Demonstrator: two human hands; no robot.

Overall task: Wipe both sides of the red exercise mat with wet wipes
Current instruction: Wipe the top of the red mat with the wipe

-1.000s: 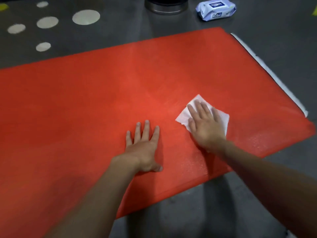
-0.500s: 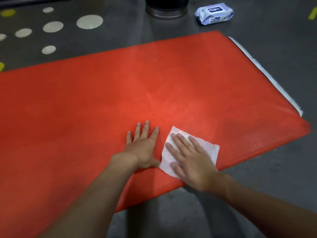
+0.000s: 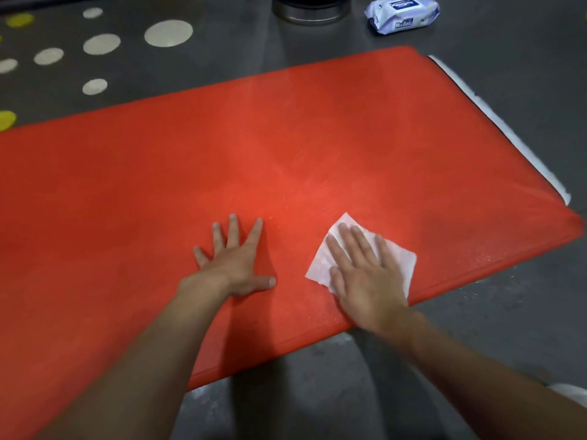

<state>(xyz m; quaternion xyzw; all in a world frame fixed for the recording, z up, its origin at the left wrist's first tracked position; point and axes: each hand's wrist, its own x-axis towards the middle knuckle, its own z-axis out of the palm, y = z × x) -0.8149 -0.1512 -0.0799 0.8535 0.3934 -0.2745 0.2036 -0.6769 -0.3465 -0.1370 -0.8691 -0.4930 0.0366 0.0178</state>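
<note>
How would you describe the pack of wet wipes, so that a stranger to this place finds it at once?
Start from the large red rectangular exercise mat on the dark grey floor. Beyond its far edge, near the far right corner, lies the soft white-and-blue plastic pack of wet wipes, right of a round dark container with a metal base. It alone is a soft, printed packet.

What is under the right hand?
A white wipe lies flat beneath the right hand on the red mat. Its edges show; the middle under the palm is hidden.
</note>
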